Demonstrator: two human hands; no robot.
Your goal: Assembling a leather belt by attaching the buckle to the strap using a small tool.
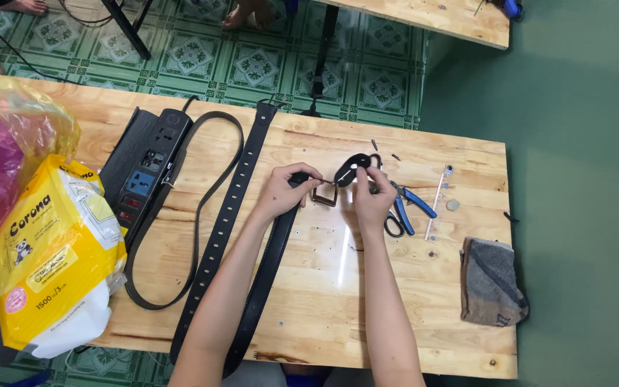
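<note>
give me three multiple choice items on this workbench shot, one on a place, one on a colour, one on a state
1. Where does the grey folded cloth lie on the pale wooden table?
A. near the right end
B. under the black power strip
C. on the floor

2. What colour are the handles of the pliers?
A. red
B. blue
C. yellow

3. How do the hands stand at the black leather belt end with its square metal buckle?
A. both lie flat and open, away from it
B. only one touches it
C. left hand and right hand both pinch at it

Answers:
1 A, the cloth sits by the right edge.
2 B, both handles show blue.
3 C, the fingers of both hands close on the belt end by the buckle.
</note>
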